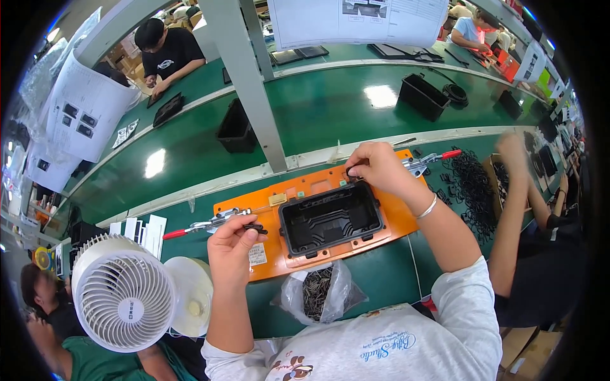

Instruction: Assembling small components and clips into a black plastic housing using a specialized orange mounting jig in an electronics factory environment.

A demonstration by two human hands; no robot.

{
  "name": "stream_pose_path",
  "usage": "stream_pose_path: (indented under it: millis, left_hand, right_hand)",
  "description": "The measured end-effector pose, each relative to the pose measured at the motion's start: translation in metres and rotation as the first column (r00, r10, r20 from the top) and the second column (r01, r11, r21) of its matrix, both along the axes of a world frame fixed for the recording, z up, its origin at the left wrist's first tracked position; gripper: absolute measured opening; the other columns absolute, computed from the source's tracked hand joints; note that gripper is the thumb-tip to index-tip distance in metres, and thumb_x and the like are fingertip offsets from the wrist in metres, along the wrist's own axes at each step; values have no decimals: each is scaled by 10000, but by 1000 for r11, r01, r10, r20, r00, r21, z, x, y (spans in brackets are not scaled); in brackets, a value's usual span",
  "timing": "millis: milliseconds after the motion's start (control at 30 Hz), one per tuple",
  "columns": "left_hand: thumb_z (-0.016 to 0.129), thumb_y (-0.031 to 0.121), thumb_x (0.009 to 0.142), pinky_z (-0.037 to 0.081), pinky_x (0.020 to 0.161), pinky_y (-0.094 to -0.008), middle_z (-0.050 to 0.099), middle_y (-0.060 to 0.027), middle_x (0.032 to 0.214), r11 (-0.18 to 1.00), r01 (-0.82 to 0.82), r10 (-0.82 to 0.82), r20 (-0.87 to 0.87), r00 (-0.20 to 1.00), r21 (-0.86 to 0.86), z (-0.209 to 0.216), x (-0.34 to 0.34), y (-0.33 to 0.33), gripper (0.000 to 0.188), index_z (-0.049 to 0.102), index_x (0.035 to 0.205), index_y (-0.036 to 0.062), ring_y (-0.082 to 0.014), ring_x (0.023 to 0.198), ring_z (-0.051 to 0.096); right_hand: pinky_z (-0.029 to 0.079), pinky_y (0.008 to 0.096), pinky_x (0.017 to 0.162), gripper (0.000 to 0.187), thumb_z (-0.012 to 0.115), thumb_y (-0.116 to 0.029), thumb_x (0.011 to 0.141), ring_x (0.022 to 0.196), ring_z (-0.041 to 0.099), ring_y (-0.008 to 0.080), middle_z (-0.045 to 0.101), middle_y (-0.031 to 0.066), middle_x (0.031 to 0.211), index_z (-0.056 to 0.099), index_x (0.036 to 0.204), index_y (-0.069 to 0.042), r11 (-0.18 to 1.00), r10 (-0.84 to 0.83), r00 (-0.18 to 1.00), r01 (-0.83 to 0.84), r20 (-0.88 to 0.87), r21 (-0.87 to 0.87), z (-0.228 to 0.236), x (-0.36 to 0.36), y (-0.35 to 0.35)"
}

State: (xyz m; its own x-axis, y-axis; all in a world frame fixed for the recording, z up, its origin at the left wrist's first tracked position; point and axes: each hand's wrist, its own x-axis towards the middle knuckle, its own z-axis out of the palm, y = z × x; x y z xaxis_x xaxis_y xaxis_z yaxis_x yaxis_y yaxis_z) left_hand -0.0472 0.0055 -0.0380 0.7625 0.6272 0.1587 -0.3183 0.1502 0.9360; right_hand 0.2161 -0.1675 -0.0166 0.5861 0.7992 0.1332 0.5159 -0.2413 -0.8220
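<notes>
My left hand (230,249) is closed at the left end of an orange fixture plate (267,263), pinching small black parts (257,228) that look like latch clips. A black plastic case (330,230) sits open side up in the plate. At its far right corner my right hand (384,168) is closed around a small black clip (351,172), partly hidden by the fingers. Whether that clip touches the case I cannot tell. Toggle clamps with red handles flank the plate, a left clamp (219,221) and a right clamp (419,164).
A clear bag (343,289) of small metal pins lies before the plate. Many black clips (467,187) are heaped at the right, beside a co-worker's arm (510,222). A white fan (124,293) stands left. Behind, a metal post (244,82) rises before the green line with black bins (422,95).
</notes>
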Motion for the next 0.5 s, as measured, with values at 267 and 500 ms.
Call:
stream_pose_path:
  millis: [267,500]
  left_hand:
    - [622,-67,813,533,753,-258,610,-86,960,998,-39,44,-93,995,51,7,21,-1,256,608,1068,-44,-135,823,605]
    - [639,-46,808,492,768,-234,613,-54,912,951,46,27,-227,973,307,15,44,11,176,641,984,-44,-122,809,611]
  right_hand:
    - [513,298,644,132,712,8,718,680,638,214,652,139,753,670,840,30,998,26,984,-16,175,-59,-5,1,4]
    - [490,367,683,141,697,-16,727,751,595,313,601,165,802,614,837,11,993,118,898,-111,424,-40,-13,1,4]
